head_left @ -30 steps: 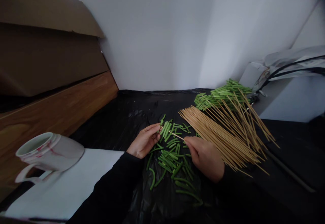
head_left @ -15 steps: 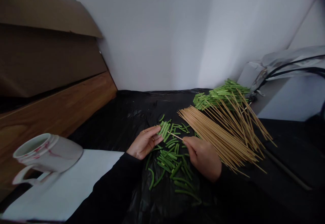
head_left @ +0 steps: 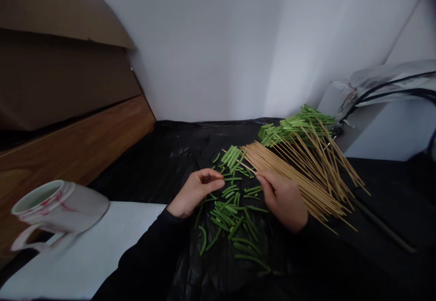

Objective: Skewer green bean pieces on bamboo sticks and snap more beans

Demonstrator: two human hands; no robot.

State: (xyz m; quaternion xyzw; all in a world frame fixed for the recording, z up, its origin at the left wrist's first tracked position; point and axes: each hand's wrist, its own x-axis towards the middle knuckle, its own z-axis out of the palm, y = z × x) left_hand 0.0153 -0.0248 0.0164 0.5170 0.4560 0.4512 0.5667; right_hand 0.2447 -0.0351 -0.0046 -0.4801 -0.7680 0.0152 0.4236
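Right hand [head_left: 284, 196]: fingers pinched on a skewer [head_left: 248, 169] loaded with cut green stems [head_left: 232, 156], raised just above the black-covered counter [head_left: 163, 160]. Left hand [head_left: 194, 191]: fingers narrow, thumb to forefinger, over loose stem pieces [head_left: 228, 212]; contents unclear. Skewer bundle [head_left: 299, 178] lies just right.

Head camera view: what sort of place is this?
Likely a makeshift food-prep corner: black plastic sheet as the work surface, cut green stalks scattered on it, and a pile of bamboo skewers, with one loaded skewer in the right hand.
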